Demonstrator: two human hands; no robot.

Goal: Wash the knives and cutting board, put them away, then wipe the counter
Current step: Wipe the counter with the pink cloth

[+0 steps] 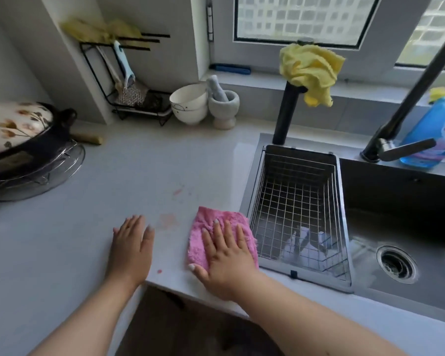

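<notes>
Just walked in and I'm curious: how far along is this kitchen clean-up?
It looks like the last stage. No knives or cutting board are in view on the counter or in the sink, so that part seems done. In hand: the right hand presses a pink cloth flat near the sink, while the left hand rests on the counter. Left to wipe: reddish smears and a small spot.

A pink, fluffy cloth lies flat and slightly rumpled on the pale grey table, near its front edge and just left of the sink's wire basket; reddish smears mark the table just left of the cloth, with another streak farther back and a small red spot near the front edge.
</notes>
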